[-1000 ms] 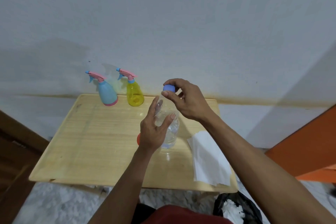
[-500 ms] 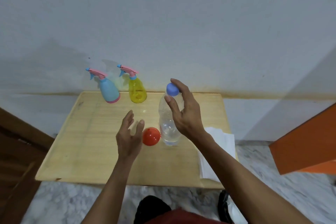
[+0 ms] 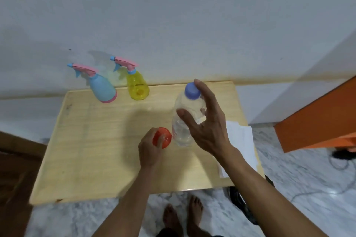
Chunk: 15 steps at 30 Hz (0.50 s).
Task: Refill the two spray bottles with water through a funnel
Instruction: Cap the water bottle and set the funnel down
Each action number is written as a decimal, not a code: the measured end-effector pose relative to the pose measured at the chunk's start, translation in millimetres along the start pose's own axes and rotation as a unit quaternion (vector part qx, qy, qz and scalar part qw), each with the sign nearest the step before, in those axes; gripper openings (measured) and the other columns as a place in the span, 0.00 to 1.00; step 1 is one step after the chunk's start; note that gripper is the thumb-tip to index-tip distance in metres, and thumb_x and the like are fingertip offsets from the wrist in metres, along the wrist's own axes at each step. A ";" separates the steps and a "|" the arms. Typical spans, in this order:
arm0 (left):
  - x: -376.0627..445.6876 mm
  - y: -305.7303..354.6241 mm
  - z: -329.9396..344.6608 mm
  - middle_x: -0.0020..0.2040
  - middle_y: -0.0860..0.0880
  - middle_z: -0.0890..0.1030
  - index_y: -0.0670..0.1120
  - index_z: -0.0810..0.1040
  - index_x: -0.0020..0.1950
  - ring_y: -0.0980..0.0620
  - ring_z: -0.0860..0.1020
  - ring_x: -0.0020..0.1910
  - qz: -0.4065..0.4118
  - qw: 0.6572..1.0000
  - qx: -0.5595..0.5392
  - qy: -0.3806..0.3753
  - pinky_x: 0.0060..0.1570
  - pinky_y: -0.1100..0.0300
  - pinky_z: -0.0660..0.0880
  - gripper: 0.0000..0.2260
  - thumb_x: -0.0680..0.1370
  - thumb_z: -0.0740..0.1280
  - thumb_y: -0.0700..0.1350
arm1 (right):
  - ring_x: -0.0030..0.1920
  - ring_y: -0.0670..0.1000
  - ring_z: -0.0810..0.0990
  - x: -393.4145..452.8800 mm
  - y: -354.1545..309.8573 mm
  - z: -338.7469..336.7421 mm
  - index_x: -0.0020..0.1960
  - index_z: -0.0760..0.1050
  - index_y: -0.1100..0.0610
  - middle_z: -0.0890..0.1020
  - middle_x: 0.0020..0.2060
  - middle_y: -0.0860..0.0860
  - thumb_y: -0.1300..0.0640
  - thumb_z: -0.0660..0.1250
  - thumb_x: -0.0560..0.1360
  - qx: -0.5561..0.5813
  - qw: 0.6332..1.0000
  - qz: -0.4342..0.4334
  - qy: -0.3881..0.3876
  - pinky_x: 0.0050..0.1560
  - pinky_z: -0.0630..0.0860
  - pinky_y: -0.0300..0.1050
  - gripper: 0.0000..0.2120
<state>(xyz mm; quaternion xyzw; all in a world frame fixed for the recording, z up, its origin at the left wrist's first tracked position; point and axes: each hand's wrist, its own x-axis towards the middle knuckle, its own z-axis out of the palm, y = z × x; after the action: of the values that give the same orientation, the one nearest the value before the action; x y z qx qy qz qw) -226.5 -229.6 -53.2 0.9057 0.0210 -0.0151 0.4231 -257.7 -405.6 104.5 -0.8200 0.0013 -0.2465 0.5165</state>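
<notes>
A pale wooden tabletop [image 3: 92, 146] stands against a grey-white wall [image 3: 173, 15]. At its far left edge, near the wall, stand two upright spray bottles side by side and just apart: a light blue plastic spray bottle with a pink trigger head [image 3: 101, 87] on the left, and a clear yellow plastic spray bottle with a pink trigger head [image 3: 137, 87] to its right.

Right of centre stands a clear plastic water bottle with a blue screw cap [image 3: 184, 121], cap still on. The right hand [image 3: 206, 123] hangs spread beside it, fingers straight and loose, one fingertip at the cap and the thumb in front of the bottle's body; the hand grips nothing.

Just left of the water bottle's base lies a small orange-red plastic funnel [image 3: 162, 138] on the tabletop. The left hand [image 3: 149, 150] rests on it with fingers curled round its near side, holding it.

White sheets of paper [image 3: 240, 140] lie at the tabletop's right edge, partly under the right forearm. Bare feet [image 3: 181, 215] stand on the marbled floor [image 3: 298, 188] below.
</notes>
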 end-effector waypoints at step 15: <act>-7.7 -7.8 -34.0 0.50 0.42 0.86 0.41 0.84 0.53 0.42 0.84 0.48 0.034 0.999 -0.002 0.034 0.48 0.60 0.72 0.07 0.76 0.73 0.41 | 0.71 0.32 0.63 -4.8 -9.8 7.7 0.77 0.58 0.47 0.64 0.73 0.38 0.53 0.81 0.69 -0.063 0.998 -0.004 -0.019 0.69 0.59 0.26 0.45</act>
<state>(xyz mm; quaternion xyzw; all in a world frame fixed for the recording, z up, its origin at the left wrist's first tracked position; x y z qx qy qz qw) -234.3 -198.7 -37.0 0.9052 0.0049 0.0299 0.4240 -261.3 -393.3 108.2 -0.8553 0.0040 -0.2321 0.4632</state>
